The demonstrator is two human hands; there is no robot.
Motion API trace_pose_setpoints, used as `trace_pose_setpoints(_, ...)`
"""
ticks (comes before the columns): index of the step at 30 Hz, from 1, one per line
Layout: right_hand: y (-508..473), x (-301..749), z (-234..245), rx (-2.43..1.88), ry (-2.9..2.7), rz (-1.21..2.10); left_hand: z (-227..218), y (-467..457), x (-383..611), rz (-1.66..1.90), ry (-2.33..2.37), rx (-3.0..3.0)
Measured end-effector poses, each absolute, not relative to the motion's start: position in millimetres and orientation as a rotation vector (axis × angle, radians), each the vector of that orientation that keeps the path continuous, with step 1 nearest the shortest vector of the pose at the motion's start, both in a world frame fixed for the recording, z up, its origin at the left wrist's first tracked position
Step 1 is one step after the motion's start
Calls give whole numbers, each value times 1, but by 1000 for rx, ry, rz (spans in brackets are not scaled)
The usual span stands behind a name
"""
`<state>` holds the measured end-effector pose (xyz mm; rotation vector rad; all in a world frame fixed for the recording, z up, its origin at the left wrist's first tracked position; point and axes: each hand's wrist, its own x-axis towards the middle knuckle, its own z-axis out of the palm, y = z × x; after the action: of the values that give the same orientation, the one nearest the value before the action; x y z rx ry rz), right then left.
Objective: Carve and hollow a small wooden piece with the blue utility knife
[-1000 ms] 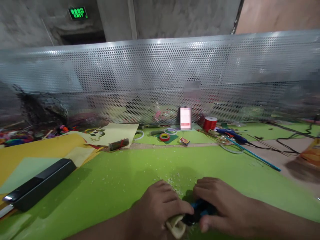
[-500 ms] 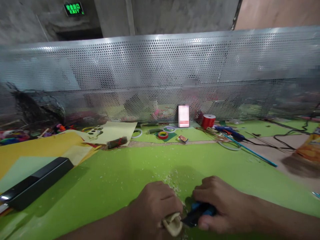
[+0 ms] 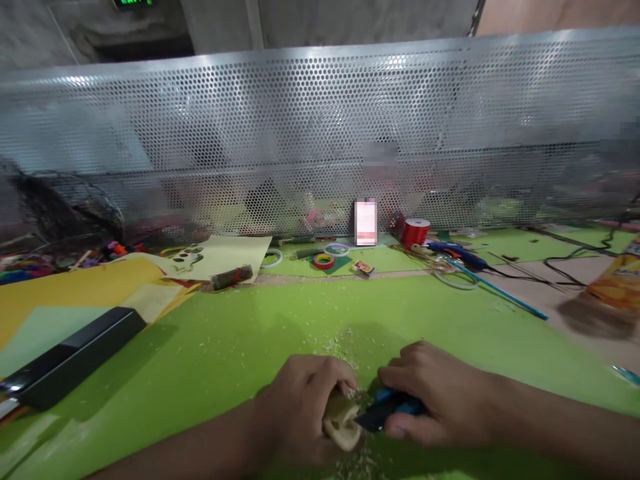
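Note:
Low in the view, my left hand [image 3: 305, 397] is wrapped round a pale, cream-coloured carved piece [image 3: 343, 427] with a hollowed, curled end facing me. What it is made of I cannot tell for sure. Closed in my right hand [image 3: 440, 397] is a blue and black utility knife [image 3: 385, 410]. Its tip points left and lies at the right edge of the hollow; whether it touches is unclear. Small pale shavings [image 3: 340, 343] are scattered on the green sheet [image 3: 240, 347] around and beyond both hands.
A long black box [image 3: 80, 353] lies at left by yellow paper [image 3: 90, 283]. Farther back are a red tape roll [image 3: 324, 261], a small matchbox-like box [image 3: 363, 268], a red spool [image 3: 416, 233], a blue glue gun [image 3: 457, 255] and a lit phone [image 3: 365, 223] before a perforated metal panel [image 3: 310, 120].
My left hand has shifted its hold, baring more of the carved piece. The knife and right hand have moved slightly up and left in view. The camera has tilted down a little.

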<state>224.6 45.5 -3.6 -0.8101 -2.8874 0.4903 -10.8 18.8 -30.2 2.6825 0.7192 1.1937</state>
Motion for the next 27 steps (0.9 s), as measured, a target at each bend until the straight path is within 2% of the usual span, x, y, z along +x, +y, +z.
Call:
trace_pose_setpoints(18, 42, 218, -7, -930, -2925, 335, -27, 17, -12, 1152, 630, 2743)
trace_pose_setpoints(27, 32, 212, -4, -1172, -2891, 326, -27, 17, -13, 1063, 706, 2756)
